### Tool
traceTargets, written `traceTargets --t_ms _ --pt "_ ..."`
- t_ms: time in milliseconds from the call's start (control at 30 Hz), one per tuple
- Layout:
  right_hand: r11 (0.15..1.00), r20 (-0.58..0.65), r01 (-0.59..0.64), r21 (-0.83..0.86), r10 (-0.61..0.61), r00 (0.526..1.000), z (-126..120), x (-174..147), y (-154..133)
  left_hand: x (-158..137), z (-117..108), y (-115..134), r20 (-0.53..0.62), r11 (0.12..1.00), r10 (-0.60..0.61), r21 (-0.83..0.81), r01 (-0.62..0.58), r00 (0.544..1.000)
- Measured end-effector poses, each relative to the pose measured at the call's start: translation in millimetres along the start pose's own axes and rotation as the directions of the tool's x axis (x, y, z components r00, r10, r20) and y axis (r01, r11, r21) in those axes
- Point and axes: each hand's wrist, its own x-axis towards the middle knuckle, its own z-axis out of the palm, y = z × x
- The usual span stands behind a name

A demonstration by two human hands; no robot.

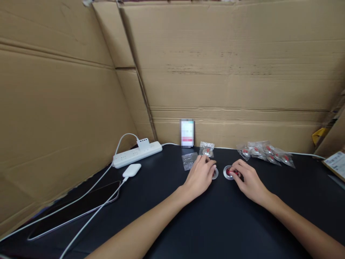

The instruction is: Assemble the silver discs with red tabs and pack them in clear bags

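Note:
My left hand is closed over a round silver disc lying on the black table, its fingers bent down onto it and covering most of it. Just to the right, my right hand pinches the red middle of a second round silver disc, whose shiny rim shows on the left. The two discs are a small gap apart. Beyond my left fingers is a clear bag with a similar silver and red piece inside. A flat clear plastic bag lies beside it, partly behind my left hand.
Several bagged red and silver pieces lie at the back right. A phone leans on the cardboard wall. To the left are a white power strip, a white charger, cables and a dark tablet. A labelled package sits far right.

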Motion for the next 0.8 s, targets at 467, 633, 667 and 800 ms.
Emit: traceTargets --t_ms 467,633,667,800 --pt "0.99 -0.165 0.006 0.14 0.017 0.986 -4.9 4.1 -26.1 1.0 -7.5 27.1 0.196 0.723 -0.109 -0.658 0.213 0.975" --pt "0.946 -0.237 -0.15 0.286 0.221 0.946 -9.7 3.9 -24.1 3.7 -1.6 17.2 0.196 0.65 -0.244 -0.694 0.31 0.95" --pt "0.928 -0.218 -0.176 0.329 0.256 0.942 -9.3 4.0 -23.3 3.9 -1.6 16.5 0.197 0.648 -0.255 -0.692 0.319 0.947" --pt "0.856 -0.137 -0.211 0.472 0.307 0.942 -5.6 6.2 -21.1 3.5 -0.5 16.0 0.196 0.645 -0.263 -0.693 0.323 0.945"
